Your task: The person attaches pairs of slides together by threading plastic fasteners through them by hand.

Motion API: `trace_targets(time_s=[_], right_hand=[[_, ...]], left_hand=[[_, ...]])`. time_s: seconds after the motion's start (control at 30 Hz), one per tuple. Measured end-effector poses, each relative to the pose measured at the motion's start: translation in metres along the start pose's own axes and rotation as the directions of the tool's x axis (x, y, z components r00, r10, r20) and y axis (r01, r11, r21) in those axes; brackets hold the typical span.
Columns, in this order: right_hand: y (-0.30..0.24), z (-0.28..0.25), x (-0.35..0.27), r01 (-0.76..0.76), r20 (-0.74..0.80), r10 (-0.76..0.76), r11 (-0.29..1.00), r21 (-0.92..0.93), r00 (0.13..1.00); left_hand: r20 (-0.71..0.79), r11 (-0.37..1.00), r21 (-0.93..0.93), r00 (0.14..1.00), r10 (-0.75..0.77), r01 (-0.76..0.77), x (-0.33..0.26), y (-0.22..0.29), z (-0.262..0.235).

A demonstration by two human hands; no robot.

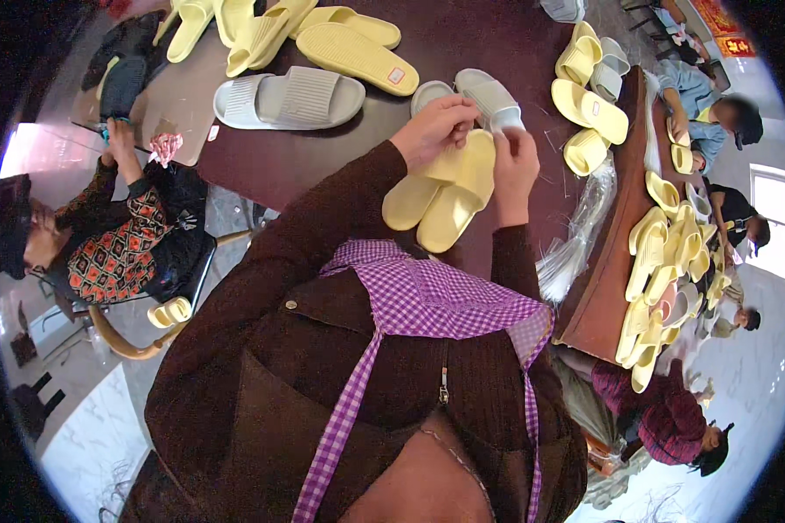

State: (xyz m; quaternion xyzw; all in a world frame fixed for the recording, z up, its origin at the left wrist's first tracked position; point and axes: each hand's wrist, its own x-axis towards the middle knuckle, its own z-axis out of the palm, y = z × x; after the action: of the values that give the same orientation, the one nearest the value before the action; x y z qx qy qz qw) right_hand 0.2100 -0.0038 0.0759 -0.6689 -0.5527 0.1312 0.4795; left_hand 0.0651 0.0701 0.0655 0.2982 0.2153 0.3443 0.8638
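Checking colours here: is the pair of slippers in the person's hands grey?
No, the left hand and right hand hold pale yellow slippers.

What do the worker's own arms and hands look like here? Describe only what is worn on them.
Both arms are covered to the wrist by long, dark brown sleeves of a soft-looking fabric. The left hand and right hand are bare: no gloves, and no rings or watch that can be made out.

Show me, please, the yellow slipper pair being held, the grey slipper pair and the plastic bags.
yellow slipper pair (449, 196), head view, on the nearer slipper's strap.
grey slipper pair (288, 98), head view, on the ribbed strap.
plastic bags (576, 248), head view, mid-stack.
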Motion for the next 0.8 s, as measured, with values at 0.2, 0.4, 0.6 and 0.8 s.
trace_targets(time_s=[0.2, 0.4, 0.6, 0.8], right_hand=[[0.041, 0.001, -0.044, -0.092, 0.03, 0.098, 0.983, -0.158, 0.995], [0.08, 0.004, -0.043, -0.071, -0.097, 0.051, 0.973, -0.221, 0.994], [0.109, -0.005, -0.059, -0.307, 0.148, 0.291, 0.946, 0.102, 0.945], [0.112, 0.0, -0.057, -0.219, 0.149, 0.189, 0.951, 0.217, 0.971]], left_hand=[[0.085, 0.993, -0.089, 0.992, 0.089, -0.081, 0.029, 0.016, 0.002], [0.304, 0.03, 0.907, 0.702, 0.645, -0.42, 0.051, 0.005, -0.061], [-0.03, 0.347, 0.925, 0.884, 0.467, -0.152, -0.013, -0.01, -0.112], [-0.297, 0.88, 0.474, 0.945, 0.139, 0.019, -0.046, -0.039, -0.103]])
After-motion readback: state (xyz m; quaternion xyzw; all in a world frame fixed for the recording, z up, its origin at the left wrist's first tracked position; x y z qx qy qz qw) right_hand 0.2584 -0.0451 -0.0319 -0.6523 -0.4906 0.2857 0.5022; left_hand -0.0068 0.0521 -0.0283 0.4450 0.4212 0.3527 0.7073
